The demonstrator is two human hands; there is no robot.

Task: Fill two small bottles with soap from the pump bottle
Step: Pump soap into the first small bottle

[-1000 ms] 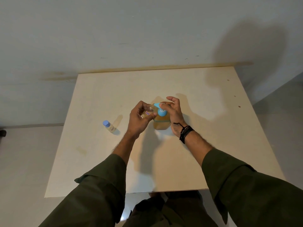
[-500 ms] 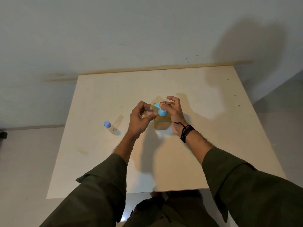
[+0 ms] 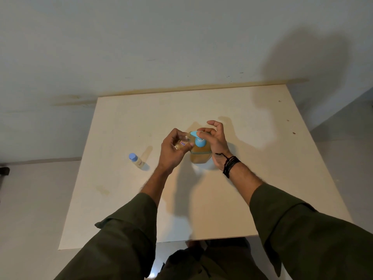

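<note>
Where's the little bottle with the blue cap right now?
In the head view, the capped small bottle stands alone on the table, apart to the left of the left hand and the pump bottle.

Pump bottle between hands: amber soap, light blue pump head. Small bottle in left hand: clear, white label with red and blue print. Second small bottle left of left hand: pale yellowish contents, periwinkle blue cap. Worktop: pale cream, few brown specks, faint yellow stain. Sleeves: dark olive green. Wristbands on right wrist: black cords. Wall: pale grey-green.
</note>
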